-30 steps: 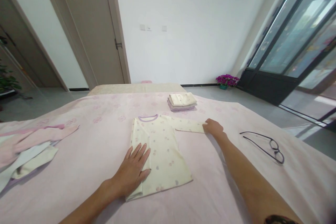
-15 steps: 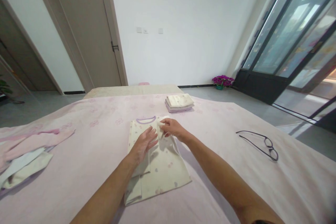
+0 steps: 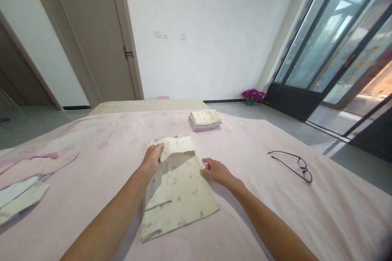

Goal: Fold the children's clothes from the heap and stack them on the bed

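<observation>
A cream shirt (image 3: 186, 191) with small printed hearts lies partly folded on the pink bed cover. Its top end is turned down toward me as a pale flap (image 3: 179, 146), and a sliver of lavender trim shows behind it. My left hand (image 3: 153, 158) pinches the left end of that flap, thumb on top. On the left half of the shirt lies a sleeve folded downward. Just off the shirt's right edge is my right hand (image 3: 217, 172), its fingers loosely curled and apart with nothing visible in them.
Behind the shirt sits a stack of folded clothes (image 3: 205, 119). Black-framed glasses (image 3: 301, 167) lie at the right. Loose pink, white and cream clothes (image 3: 27, 183) are at the far left. The pink floral cover (image 3: 101, 195) spreads beneath everything.
The shirt's neck end has been folded down toward me, covering most of the lavender collar. My left hand moved left onto the flap. My right hand let go and moved right and nearer.
</observation>
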Available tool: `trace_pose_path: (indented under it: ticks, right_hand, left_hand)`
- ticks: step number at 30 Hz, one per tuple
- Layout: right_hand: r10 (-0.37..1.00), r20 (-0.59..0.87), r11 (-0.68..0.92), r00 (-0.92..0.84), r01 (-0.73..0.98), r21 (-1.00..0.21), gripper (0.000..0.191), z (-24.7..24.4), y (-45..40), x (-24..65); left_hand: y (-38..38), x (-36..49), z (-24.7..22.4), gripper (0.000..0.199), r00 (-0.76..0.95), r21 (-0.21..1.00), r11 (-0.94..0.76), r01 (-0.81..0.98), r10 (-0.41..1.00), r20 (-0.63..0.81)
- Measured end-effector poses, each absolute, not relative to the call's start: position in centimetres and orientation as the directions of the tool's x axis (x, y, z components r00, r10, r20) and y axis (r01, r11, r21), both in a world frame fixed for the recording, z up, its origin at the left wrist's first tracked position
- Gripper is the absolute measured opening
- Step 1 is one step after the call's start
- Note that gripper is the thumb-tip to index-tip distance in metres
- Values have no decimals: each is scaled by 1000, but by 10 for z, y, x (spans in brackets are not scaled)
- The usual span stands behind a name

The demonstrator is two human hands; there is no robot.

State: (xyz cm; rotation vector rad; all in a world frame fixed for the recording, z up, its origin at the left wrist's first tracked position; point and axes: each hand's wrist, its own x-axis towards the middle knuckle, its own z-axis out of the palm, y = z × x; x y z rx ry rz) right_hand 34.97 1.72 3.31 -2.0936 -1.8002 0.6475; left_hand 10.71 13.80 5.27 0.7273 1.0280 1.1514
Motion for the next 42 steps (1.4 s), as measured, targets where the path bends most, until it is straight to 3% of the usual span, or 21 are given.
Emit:
trace_pose_path:
  ticks: [5, 13, 19, 25, 27, 29, 32, 34, 37, 42]
  right_hand:
    - [973, -188, -202, 135, 891, -406, 53, 38, 0, 330]
    - [969, -231, -207, 88, 799, -564, 49, 46, -16, 313]
    - [990, -141, -72, -2, 853, -516, 55, 53, -12, 271]
    - [987, -111, 55, -120, 882, -468, 27, 44, -15, 247]
    - [983, -111, 73, -146, 865, -496, 16, 44, -12, 253]
    - [983, -128, 34, -135, 809, -586, 14, 43, -3, 266]
    - [987, -160, -122, -10, 596, -794, 31, 39, 24, 289]
    - [987, -148, -162, 67, 416, -895, 40, 36, 49, 299]
    - [983, -105, -141, 149, 260, -955, 40, 33, 87, 303]
    - [983, -69, -116, 172, 281, -953, 34, 33, 136, 290]
  left_hand:
    - [158, 102, 78, 16, 64, 884, 272, -380, 961, -268]
    - [175, 88, 99, 20, -32, 927, 194, -320, 976, -215]
    - [178, 77, 114, 18, -68, 967, 80, -243, 993, -99]
    - [162, 64, 120, 24, -24, 988, -73, -135, 997, 70]
    - [149, 59, 118, 27, 27, 981, -192, 9, 981, 192]
    - [131, 56, 113, 27, 117, 905, -350, 240, 936, 331]
    - [99, 61, 100, 33, 290, 708, -510, 489, 860, 420]
    - [78, 69, 89, 37, 402, 613, -567, 551, 824, 400]
    - [56, 83, 71, 38, 530, 510, -634, 581, 770, 354]
    - [40, 98, 51, 34, 632, 392, -701, 596, 710, 310]
